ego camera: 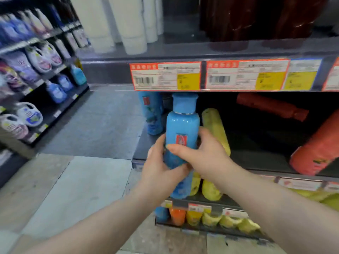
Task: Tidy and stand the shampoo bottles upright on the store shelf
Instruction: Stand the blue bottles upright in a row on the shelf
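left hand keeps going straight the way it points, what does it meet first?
Beyond the blue bottle that the left hand grips, likely the yellow bottle lying on the shelf just right of it; depth is unclear.

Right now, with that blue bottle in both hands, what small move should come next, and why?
Probably lower the held blue bottle onto the shelf, upright, beside the standing blue bottle. The left hand and right hand hold it cap-up, and bare shelf shows just left of it.
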`<action>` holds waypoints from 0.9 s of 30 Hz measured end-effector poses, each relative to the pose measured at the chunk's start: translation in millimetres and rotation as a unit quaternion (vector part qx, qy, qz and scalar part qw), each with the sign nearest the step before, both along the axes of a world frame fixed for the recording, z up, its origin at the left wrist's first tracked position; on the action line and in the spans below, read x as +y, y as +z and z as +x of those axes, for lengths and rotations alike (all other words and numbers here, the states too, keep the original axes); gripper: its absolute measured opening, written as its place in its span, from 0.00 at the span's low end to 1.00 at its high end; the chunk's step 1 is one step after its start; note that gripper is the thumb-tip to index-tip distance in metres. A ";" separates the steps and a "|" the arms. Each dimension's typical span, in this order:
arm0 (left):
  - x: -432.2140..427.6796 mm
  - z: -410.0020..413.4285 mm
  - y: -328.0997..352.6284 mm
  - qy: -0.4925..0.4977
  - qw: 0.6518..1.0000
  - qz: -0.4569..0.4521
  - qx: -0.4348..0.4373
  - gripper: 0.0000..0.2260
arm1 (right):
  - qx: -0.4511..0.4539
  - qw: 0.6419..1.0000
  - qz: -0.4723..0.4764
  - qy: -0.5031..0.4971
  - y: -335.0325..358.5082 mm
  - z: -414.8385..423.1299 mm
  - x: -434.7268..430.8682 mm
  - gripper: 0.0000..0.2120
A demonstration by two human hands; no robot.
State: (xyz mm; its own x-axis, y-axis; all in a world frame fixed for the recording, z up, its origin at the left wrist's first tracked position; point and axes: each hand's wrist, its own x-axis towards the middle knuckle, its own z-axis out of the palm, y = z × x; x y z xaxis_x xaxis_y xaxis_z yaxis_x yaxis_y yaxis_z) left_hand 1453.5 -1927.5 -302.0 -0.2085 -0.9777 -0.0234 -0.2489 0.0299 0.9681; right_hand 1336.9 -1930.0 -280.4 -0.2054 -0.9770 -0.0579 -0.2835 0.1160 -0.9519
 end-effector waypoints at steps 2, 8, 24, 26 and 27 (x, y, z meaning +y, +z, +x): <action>-14.3 19.2 -0.2 0.024 0.999 -0.006 -0.024 0.29 | 0.014 1.000 -0.016 -0.002 4.0 15.9 -19.7 0.24; -45.5 57.0 -5.6 0.069 0.994 -0.004 -0.088 0.31 | 0.028 0.998 -0.055 -0.011 6.9 40.8 -70.1 0.25; -100.4 45.9 -44.7 0.029 0.991 -0.007 -0.130 0.19 | 0.053 0.997 -0.028 0.049 -42.5 48.1 -85.3 0.27; -102.0 46.0 -44.4 0.043 0.990 -0.013 -0.136 0.19 | 0.047 0.997 -0.017 0.052 -45.7 50.2 -86.1 0.25; -103.1 46.5 -43.6 0.047 0.990 -0.014 -0.133 0.19 | 0.042 0.998 -0.015 0.052 -47.0 51.6 -87.5 0.25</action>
